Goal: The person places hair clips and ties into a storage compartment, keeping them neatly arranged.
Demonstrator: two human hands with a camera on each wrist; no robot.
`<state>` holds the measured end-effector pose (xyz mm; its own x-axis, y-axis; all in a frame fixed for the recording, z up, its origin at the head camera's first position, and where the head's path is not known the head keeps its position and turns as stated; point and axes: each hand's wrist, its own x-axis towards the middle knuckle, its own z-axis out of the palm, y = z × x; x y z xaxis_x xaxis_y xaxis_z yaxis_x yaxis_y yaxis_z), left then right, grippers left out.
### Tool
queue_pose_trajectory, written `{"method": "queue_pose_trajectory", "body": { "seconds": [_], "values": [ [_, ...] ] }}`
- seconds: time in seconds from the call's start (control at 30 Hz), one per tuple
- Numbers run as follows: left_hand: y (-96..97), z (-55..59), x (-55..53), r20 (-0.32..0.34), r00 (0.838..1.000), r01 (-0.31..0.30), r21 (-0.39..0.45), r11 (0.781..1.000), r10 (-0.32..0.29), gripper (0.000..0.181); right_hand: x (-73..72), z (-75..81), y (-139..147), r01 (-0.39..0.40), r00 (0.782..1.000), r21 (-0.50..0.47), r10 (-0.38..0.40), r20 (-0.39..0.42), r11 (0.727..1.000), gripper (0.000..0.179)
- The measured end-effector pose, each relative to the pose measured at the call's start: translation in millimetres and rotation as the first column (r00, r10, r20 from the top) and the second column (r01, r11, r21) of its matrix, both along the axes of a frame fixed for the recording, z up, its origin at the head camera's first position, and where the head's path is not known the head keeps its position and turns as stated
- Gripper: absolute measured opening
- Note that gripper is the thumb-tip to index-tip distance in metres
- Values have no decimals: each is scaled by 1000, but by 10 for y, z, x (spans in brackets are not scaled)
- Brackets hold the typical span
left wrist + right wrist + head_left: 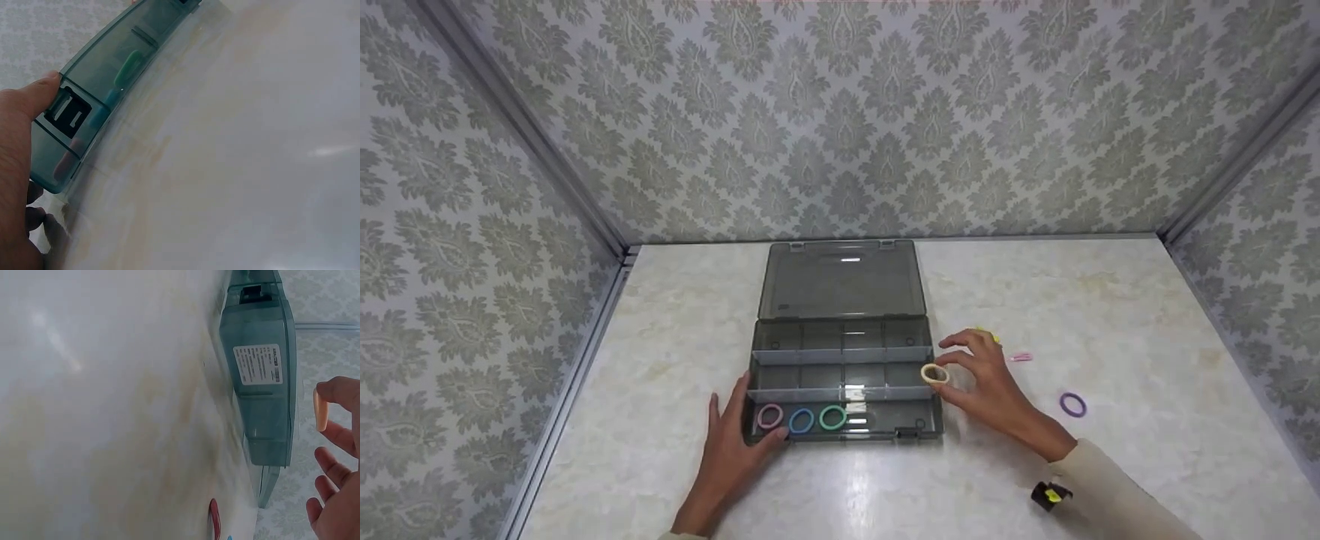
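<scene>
The box's (802, 375) front compartment (889, 412) is holding three rings (801, 433); left hand (733, 440) is gripping the box, right hand (988, 384) pinching a nearly level cream ring (936, 382).

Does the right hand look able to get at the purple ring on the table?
Probably yes: nothing covers the purple ring, though the right hand pinches the cream ring and would likely need to let go first.
</scene>
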<state>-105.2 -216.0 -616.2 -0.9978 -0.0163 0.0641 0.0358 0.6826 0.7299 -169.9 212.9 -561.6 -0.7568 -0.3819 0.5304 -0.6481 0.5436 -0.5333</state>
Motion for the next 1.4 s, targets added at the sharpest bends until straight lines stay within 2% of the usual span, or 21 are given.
{"method": "queue_pose_trajectory", "body": {
  "seconds": [0.17, 0.43, 0.7, 0.93, 1.1, 1.4],
  "values": [
    [-5, 0, 0, 2, 1000, -2, 6, 1000, 2, 116, 45, 16, -144, -23, 999, 17, 22, 46, 1000, 22],
    [2, -4, 1, -32, 1000, 2, -2, 1000, -2, 115, 109, -1, -277, -55, 996, 47, 51, 79, 997, 22],
    [3, 11, 2, 12, 1000, -11, 4, 1000, 11, 114, 145, -33, -393, -118, 991, 43, 115, 69, 992, 23],
    [-3, -3, -3, -26, 1000, 5, -3, 1000, -5, 115, 155, -45, -499, -203, 978, 44, 201, 48, 978, 21],
    [-10, -5, -11, -4, 1000, -1, 5, 1000, 1, 115, 143, -23, -554, -237, 971, 98, 234, 46, 967, 21],
    [-7, 3, -10, -11, 1000, 6, 7, 1000, -6, 114, 33, 54, -644, -295, 949, 179, 266, 169, 939, 21]
  ]
}}
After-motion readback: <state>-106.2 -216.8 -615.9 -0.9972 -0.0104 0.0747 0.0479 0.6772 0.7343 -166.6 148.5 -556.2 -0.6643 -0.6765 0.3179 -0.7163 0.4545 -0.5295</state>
